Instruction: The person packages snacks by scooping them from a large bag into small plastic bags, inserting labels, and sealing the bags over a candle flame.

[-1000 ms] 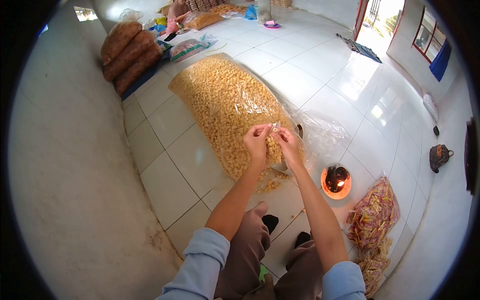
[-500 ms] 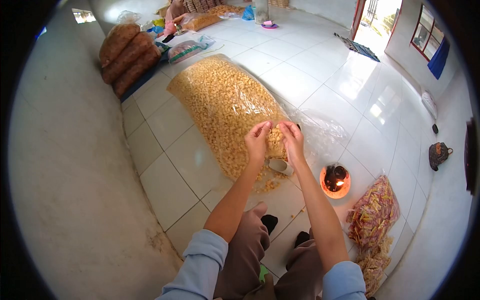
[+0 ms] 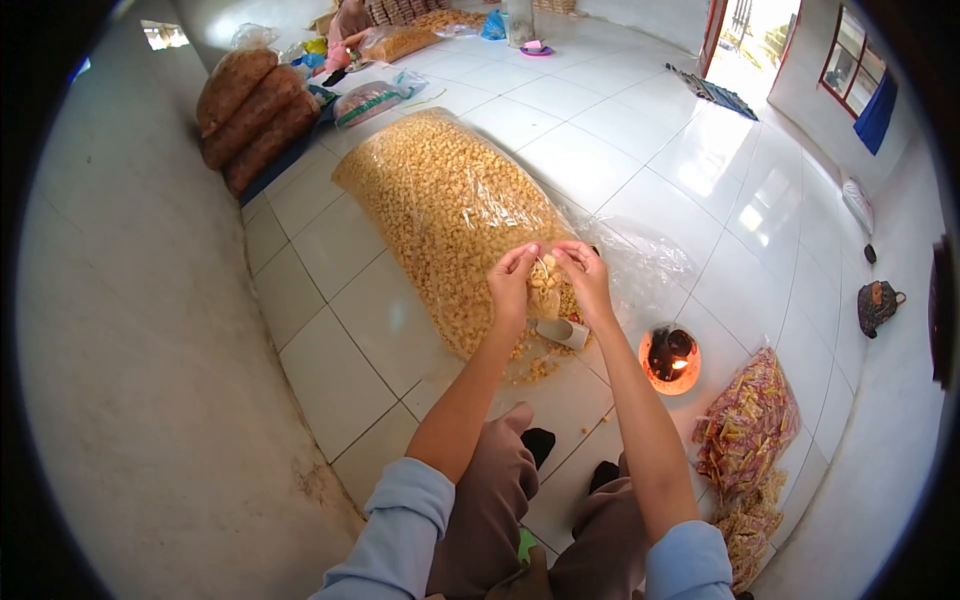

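Between my hands hangs a small clear plastic bag (image 3: 545,290) of yellowish snack pieces. My left hand (image 3: 511,285) pinches the bag's upper left edge between thumb and fingertips. On the other side, my right hand (image 3: 585,280) pinches the upper right edge. Just beneath them lies a white scoop (image 3: 562,332), at the mouth of a large clear sack (image 3: 455,215) full of the same snack. Loose snack pieces (image 3: 540,368) lie on the floor by the scoop. To the right, a small flame burns on a dark lamp in an orange bowl (image 3: 671,362).
Filled small packets lie in a clear bag (image 3: 748,420) at the right, above more snack packets (image 3: 750,530). Stacked brown sacks (image 3: 260,115) lean by the left wall. Another person (image 3: 350,25) sits at the back. A rolled mat (image 3: 712,92) lies near the doorway.
My fingers have shifted slightly at the small bag's top, where a pale, shiny fold of plastic now shows. Both hands keep their pinch; the surroundings look the same.
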A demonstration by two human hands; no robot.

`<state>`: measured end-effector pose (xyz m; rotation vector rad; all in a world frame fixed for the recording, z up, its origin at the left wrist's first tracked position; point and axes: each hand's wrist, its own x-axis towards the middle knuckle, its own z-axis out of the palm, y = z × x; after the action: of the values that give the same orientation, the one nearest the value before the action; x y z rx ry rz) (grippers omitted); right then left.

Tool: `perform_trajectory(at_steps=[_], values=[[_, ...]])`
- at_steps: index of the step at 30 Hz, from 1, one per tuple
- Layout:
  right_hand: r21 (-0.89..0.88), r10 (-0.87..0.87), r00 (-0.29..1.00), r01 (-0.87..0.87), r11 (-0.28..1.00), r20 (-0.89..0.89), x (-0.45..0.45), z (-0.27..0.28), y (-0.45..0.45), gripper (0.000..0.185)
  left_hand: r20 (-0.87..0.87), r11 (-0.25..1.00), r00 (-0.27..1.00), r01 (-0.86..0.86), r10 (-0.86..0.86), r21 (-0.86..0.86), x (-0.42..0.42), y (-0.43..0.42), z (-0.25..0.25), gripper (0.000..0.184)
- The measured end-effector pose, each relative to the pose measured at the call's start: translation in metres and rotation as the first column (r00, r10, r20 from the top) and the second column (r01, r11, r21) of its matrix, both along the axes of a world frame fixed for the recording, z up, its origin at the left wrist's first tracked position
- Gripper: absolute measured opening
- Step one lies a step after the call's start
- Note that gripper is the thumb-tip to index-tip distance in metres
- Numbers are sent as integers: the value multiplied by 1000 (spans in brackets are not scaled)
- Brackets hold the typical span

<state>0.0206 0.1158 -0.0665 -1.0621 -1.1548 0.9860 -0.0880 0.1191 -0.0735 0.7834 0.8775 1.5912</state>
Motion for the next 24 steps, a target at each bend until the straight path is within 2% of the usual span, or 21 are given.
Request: perform_trajectory(at_steps=[2, 6, 8, 11, 12, 14, 18, 20, 21, 24], values=[[-53, 27, 1000, -28, 998, -5, 0, 2, -3, 26, -53, 993, 998, 23, -29, -114, -3, -6, 10, 17], [-76, 101, 994, -104, 992, -38, 1, -1, -5, 30, -58, 992, 998, 15, -22, -124, -2, -4, 7, 17], [-172, 145, 989, -149, 974, -39, 3, -6, -3, 30, -116, 995, 993, 8, -19, -97, -3, -2, 3, 18], [-204, 61, 998, -63, 977, -19, 3, -9, -1, 30, -73, 978, 992, 88, -104, -190, -5, -1, 0, 19], [-204, 61, 998, -64, 977, -19, 4, -9, -1, 30, -74, 978, 992, 87, -103, -190, -6, 0, -2, 19], [-211, 32, 999, -36, 977, -19, 5, -8, 0, 28, -181, 968, 970, 124, -165, -217, -8, 2, -8, 20], [-138, 20, 991, -38, 990, -131, 0, -2, -3, 28, -172, 970, 972, 122, -160, -213, -10, 0, -6, 19], [-252, 5, 990, -41, 967, -144, 1, 6, -5, 24, -171, 977, 978, 88, -122, -195, -10, -1, -1, 22], [-251, 5, 990, -41, 967, -143, 2, 3, -3, 24, -170, 977, 978, 88, -121, -193, -12, 1, -5, 22], [-137, 18, 992, -35, 990, -122, 7, -1, 1, 19, -189, 970, 960, 175, -207, -171, -13, 1, -4, 25]])
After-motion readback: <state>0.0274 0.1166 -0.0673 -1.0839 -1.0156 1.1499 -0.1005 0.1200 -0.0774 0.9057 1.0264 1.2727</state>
